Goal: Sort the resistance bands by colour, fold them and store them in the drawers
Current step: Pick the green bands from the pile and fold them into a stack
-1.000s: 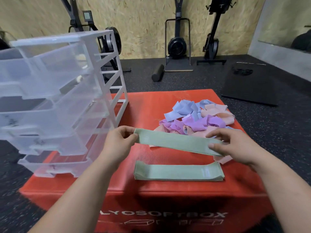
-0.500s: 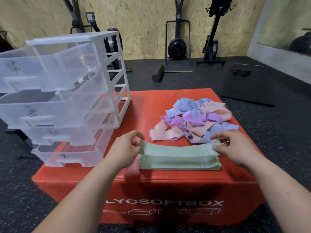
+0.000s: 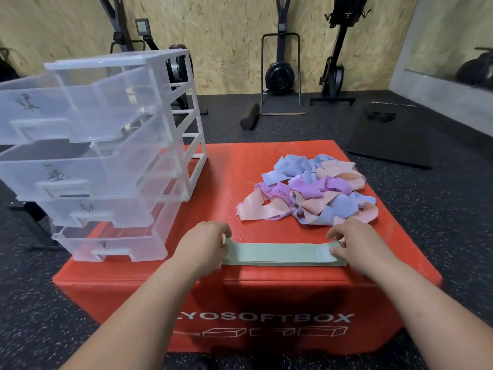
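We look down on a red soft plyo box, and the stack of green resistance bands lies flat and straight at 6 o'clock on its top, just inside the near edge, running from 9 to 3 o'clock. Our left hand is at the stack's 9 o'clock end, its grip curled and pinching that end of the top band between thumb and fingers. Our right hand is at the 3 o'clock end, its grip also pinching the band's end, with the fingertips lying on the green surface. We cannot count the layers in the stack. At 1 o'clock on the box top, apart from the green stack, sits a loose tangled pile of blue, purple and pink bands; its nearest pink loops reach close to our right hand. At 10 o'clock stands a translucent plastic drawer unit with 4 drawers, all pulled out toward 8 o'clock and overhanging the box's edge. Beyond the box, at 12 o'clock on the speckled floor, lies a black foam roller, and a black mat lies at 2 o'clock.
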### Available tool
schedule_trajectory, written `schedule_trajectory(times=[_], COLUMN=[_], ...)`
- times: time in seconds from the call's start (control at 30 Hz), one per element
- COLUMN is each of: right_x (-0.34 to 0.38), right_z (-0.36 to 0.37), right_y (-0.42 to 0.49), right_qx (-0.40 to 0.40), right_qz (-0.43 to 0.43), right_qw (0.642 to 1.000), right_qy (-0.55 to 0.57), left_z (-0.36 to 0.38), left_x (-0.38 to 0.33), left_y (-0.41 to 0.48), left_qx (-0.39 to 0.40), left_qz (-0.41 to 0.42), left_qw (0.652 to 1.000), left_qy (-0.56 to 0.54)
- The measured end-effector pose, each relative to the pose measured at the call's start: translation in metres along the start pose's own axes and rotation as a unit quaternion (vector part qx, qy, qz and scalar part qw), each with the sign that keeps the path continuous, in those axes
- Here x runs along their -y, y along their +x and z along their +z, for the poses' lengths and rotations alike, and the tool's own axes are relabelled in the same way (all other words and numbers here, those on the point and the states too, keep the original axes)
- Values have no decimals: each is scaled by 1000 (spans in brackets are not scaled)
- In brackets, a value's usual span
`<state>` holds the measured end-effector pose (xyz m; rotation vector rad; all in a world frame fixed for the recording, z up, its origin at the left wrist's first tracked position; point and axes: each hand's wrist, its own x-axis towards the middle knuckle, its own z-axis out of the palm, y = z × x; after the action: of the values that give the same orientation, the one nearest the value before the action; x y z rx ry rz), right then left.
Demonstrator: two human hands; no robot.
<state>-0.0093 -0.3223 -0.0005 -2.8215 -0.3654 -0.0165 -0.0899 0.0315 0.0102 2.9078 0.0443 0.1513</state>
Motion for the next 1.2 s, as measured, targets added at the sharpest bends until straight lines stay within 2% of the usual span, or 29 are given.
schedule_trajectory(times=[0.1, 0.23, 0.33, 0.43, 1.03, 1.2], right_x=[-2, -9, -11, -12, -16, -20], right_z=[2, -12, -19, -13, -4, -13], right_y=[2, 5, 2, 1, 10, 9], right_qx=[17, 35, 100, 132, 117, 140], right_qz=[-5, -46, -91, -101, -95, -76], right_qw=[999, 998, 991, 986, 987, 987], right_qy=[-35, 2, 19, -12, -54, 1], left_z=[4, 1, 0, 5, 15, 16], left_x=[2, 7, 10, 12, 13, 13], left_y=[2, 4, 4, 6, 18, 18], left_qx=[5, -7, 45, 85, 89, 64], left_qz=[10, 57, 103, 108, 115, 139], left_qw=[1000, 998, 993, 990, 989, 988], left_qy=[16, -12, -43, -29, 19, 17])
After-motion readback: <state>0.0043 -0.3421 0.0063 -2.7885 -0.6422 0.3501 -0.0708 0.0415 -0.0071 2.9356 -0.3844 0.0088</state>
